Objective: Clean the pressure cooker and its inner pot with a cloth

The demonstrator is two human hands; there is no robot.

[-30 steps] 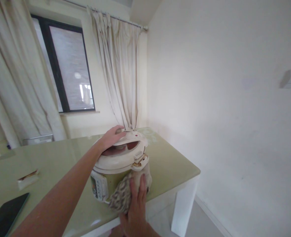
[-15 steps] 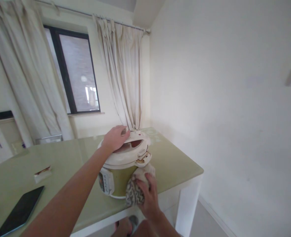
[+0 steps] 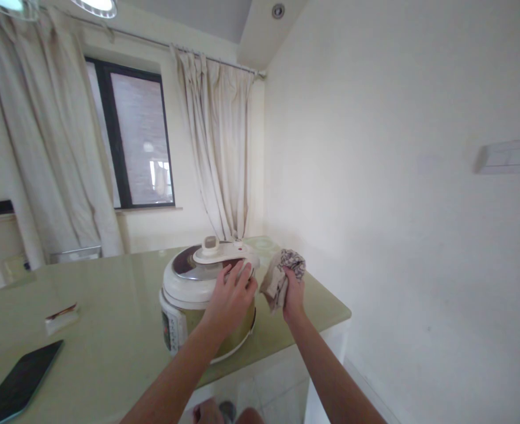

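Note:
A white and green electric pressure cooker (image 3: 189, 294) stands upright on the table, its lid on and its button panel facing left. My left hand (image 3: 233, 291) lies on the near right rim of the lid, fingers spread, and covers part of the lid's side. Off the cooker's right side, my right hand (image 3: 294, 294) grips a crumpled patterned rag (image 3: 274, 281), held above the tabletop and apart from the cooker. A knob-like handle (image 3: 210, 244) sticks up from the lid's top.
The cooker is near the front edge of the pale green table (image 3: 113, 306). A dark phone (image 3: 19, 380) and a small white packet (image 3: 62, 319) lie to the left. Beyond the table are a curtain (image 3: 219, 141) and a wall (image 3: 374, 176) on the right.
My left hand has shifted from the lid's top to its near right rim. My right hand has lifted the rag off the cooker's side, up and to the right. The cooker looks turned.

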